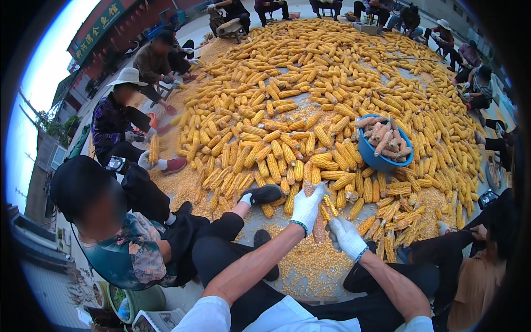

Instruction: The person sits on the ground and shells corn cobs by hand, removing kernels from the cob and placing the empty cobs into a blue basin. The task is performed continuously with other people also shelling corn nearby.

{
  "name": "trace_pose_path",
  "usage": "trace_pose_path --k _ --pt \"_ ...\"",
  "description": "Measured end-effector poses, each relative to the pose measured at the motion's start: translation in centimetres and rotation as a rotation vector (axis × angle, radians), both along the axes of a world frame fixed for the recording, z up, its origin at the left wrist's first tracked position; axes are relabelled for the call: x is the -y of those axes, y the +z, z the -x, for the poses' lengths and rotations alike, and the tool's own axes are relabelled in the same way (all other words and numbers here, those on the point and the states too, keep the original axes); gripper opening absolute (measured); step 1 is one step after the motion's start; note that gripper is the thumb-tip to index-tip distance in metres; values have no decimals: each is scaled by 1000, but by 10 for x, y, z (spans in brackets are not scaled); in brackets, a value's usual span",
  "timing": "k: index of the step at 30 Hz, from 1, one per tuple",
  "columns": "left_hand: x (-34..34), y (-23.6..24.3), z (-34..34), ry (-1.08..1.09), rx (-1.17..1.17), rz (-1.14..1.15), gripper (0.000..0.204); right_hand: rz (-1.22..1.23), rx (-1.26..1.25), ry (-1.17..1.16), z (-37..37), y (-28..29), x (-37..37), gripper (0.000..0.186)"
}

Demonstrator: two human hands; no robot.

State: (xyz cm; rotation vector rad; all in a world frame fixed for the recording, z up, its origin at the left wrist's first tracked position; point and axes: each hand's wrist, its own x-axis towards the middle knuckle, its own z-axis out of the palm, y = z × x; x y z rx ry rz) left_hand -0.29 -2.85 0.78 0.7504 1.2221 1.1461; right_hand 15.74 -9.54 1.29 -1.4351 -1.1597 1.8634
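Observation:
My left hand [308, 210], in a white work glove, is closed around a mostly bare pinkish corn cob [319, 230], whose lower end sticks out below the fingers. My right hand [347, 238], also gloved in white, grips a partly shelled yellow ear of corn [328, 205]. The two pieces lie close together and cross between the hands; whether they touch is hard to tell. Under my hands spreads a layer of loose kernels [315, 265]. Just beyond them rises a large heap of yellow corn ears [293, 149].
A blue basin [381, 157] full of bare cobs rests on the heap, right of centre. Close on my left sits a person in a patterned shirt [130, 252]; another in an orange-brown top [477, 285] is close on my right. Several more people sit around the heap.

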Motion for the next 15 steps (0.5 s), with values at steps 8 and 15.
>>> trace_pose_path --k 8,15 --pt "0 -9 6 47 -269 -96 39 314 -311 -45 -1 9 2 42" --pt "-6 3 6 3 -26 31 46 406 -545 -154 -5 17 0 47"
